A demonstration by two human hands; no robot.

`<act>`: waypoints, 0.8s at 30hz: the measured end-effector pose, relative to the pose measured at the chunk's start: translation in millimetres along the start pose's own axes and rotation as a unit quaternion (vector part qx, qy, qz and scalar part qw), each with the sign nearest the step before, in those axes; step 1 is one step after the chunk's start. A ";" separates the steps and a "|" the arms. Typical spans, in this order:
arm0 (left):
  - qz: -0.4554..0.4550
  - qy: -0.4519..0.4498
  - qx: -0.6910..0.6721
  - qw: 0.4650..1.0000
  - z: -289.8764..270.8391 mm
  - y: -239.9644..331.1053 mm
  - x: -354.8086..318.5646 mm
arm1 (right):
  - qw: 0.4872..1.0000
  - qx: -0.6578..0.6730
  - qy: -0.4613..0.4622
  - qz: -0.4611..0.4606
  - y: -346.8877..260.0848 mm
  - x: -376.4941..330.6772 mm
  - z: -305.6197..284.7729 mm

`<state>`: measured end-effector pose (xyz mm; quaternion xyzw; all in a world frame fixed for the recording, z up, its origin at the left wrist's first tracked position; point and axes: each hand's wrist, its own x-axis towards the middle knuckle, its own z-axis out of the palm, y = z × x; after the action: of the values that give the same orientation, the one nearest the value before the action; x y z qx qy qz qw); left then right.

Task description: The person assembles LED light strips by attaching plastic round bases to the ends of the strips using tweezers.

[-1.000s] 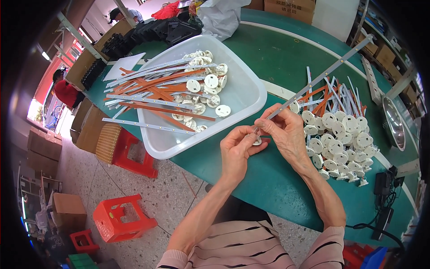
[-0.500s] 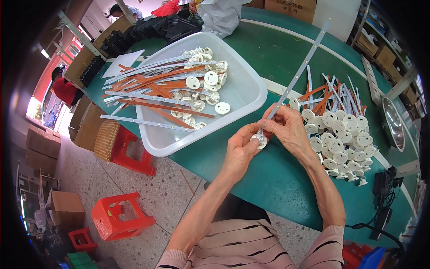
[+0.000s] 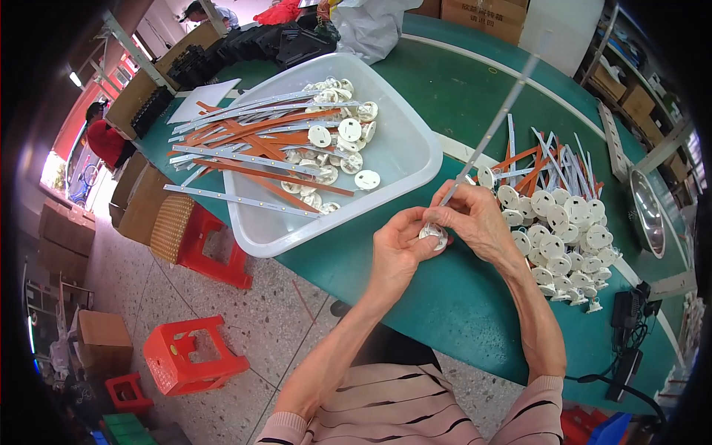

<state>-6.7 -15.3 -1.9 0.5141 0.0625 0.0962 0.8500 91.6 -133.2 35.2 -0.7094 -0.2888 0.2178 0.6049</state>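
Closed around a small white round disc (image 3: 434, 237), my left hand (image 3: 397, 245) holds it over the near edge of the green table. My right hand (image 3: 478, 222) pinches the lower end of a long, narrow LED strip (image 3: 497, 122), just above the disc. The strip slants up and away to the right, slightly blurred. Fingers hide where strip and disc meet. Beside my right hand lies a pile of white discs (image 3: 567, 230), with white and orange strips (image 3: 552, 159) sticking out behind it.
A white plastic tub (image 3: 430, 152) holds more strips and discs to the left. A metal bowl (image 3: 649, 215) and black power adapters (image 3: 629, 315) are at the right. Red stools (image 3: 189, 356) stand on the floor at left. Two other people are in the background.
The view has shifted slightly. My hands stay together at the disc, with the right fingers moving a little at the strip's lower end, and the strip now looks blurred.
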 end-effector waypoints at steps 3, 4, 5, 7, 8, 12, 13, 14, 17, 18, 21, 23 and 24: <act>-0.017 0.022 0.010 1.000 2.4 -0.2 -1.0 | 0.997 -0.074 0.002 0.009 -3.5 -0.9 -2.6; -0.008 0.036 0.036 0.999 -0.9 -2.5 -1.1 | 0.998 -0.059 0.003 -0.004 -2.8 -0.7 -3.3; 0.002 0.050 0.063 0.997 -4.0 -4.3 -1.2 | 0.999 -0.043 0.005 -0.017 -2.2 -0.4 -3.6; 0.008 0.044 0.077 0.996 -8.5 -5.7 -0.4 | 0.997 -0.070 0.004 -0.008 -3.7 -0.6 -1.3; 0.014 0.039 0.093 0.995 -9.6 -6.1 0.0 | 0.995 -0.097 0.001 0.000 -4.1 -0.9 -0.3; 0.023 0.047 0.094 0.994 -8.6 -9.3 -0.7 | 0.995 -0.100 -0.001 -0.008 4.3 1.0 1.3; 0.031 0.058 0.109 0.992 -7.6 -10.9 -0.4 | 0.995 -0.098 0.001 -0.011 4.7 0.6 0.5; 0.038 0.069 0.125 0.989 -7.1 -12.5 -0.2 | 0.995 -0.096 0.003 -0.013 4.8 0.2 0.0; 0.045 0.082 0.127 0.988 -10.0 -17.4 0.5 | 0.994 -0.110 0.012 -0.024 6.8 0.5 2.8; 0.046 0.083 0.125 0.988 -10.2 -17.5 0.6 | 0.993 -0.113 0.011 -0.024 7.2 0.3 3.8; 0.041 0.085 0.134 0.986 -10.3 -18.5 1.0 | 0.989 -0.138 0.018 -0.041 7.9 -0.7 7.9; 0.061 0.120 0.114 0.984 -9.2 -22.6 2.0 | 0.983 -0.155 0.038 -0.096 7.7 -1.6 10.9; 0.061 0.121 0.113 0.984 -8.7 -22.9 2.2 | 0.982 -0.156 0.037 -0.096 8.0 -1.9 11.5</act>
<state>-4.1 -17.7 -26.1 0.5940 0.1443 0.2019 0.7652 83.8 -126.9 25.2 -0.7715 -0.3634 0.0849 0.5152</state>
